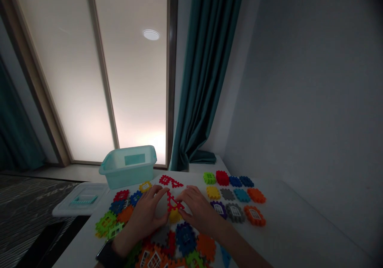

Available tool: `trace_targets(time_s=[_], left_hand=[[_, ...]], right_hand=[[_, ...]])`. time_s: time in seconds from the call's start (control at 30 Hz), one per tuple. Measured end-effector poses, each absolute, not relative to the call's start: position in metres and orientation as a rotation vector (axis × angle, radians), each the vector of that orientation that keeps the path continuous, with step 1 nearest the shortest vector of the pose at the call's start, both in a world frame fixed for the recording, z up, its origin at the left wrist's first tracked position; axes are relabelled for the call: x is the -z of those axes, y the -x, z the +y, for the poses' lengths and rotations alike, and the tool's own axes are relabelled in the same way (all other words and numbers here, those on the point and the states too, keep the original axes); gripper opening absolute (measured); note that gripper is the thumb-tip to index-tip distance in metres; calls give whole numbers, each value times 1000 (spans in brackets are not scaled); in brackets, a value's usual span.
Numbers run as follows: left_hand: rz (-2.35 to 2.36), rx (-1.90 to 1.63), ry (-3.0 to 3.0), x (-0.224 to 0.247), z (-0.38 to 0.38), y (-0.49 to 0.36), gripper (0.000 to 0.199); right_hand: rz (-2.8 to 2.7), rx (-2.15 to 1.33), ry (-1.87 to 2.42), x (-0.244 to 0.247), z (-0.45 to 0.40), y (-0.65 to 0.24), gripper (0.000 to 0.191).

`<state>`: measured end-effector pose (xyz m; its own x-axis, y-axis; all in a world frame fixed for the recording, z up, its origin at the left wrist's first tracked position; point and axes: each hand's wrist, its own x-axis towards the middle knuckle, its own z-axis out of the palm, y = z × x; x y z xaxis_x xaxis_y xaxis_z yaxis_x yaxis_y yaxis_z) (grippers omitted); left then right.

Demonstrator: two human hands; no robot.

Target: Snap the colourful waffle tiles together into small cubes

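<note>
A red triangular plastic tile (174,207) with notched edges and an open middle is between my hands over the table. My left hand (149,209) is at its left side, fingertips at the upper corner and thumb lower down. From the other side, my right hand (198,209) pinches its slanted edge between fingers and thumb. Just below the tile lies a yellow piece (175,217), partly covered. Farther back rest a red square tile (164,179) and another red triangular tile (176,183).
A heap of mixed notched tiles (185,238) lies nearest me, with more along the left. Sorted stacks, including a grey window tile (235,213), form rows at right. A teal bin (130,172) stands at the back left, beside a translucent lid (82,199).
</note>
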<state>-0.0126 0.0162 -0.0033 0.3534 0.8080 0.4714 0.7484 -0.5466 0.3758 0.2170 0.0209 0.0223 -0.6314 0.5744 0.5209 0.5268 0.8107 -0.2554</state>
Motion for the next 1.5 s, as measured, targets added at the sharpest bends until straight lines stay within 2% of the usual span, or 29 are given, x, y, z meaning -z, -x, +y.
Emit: trace_targets(time_s=[0.33, 0.47, 0.7, 0.77, 0.87, 1.0, 1.07, 1.27, 1.5], left_hand=[[1403, -1006, -2434, -1, 14, 12, 52], [1365, -958, -2338, -3, 12, 12, 44], [1250, -953, -2310, -8, 10, 11, 27], [1261, -970, -2344, -7, 10, 11, 30], [1247, -1004, -2417, -3, 9, 11, 47], [1211, -1034, -2540, 1, 8, 11, 62], [1190, -1025, -2593, 0, 8, 12, 57], [1144, -1028, -2693, -2, 10, 11, 22], [1130, -1045, -2729, 2, 11, 9, 14]], right_hand=[[-2390, 33, 757, -21, 17, -212, 14], [-2325, 78, 671, -17, 21, -214, 13], [-2127, -208, 786, -19, 24, -217, 14], [-2043, -381, 893, -21, 25, -216, 13], [-1902, -645, 1004, -22, 27, -216, 9], [-1773, -818, 1046, -21, 30, -214, 6], [-1766, -839, 1053, -19, 31, -213, 5], [-1780, -834, 1072, -17, 31, -213, 5], [-1815, -833, 1053, -18, 29, -211, 5]])
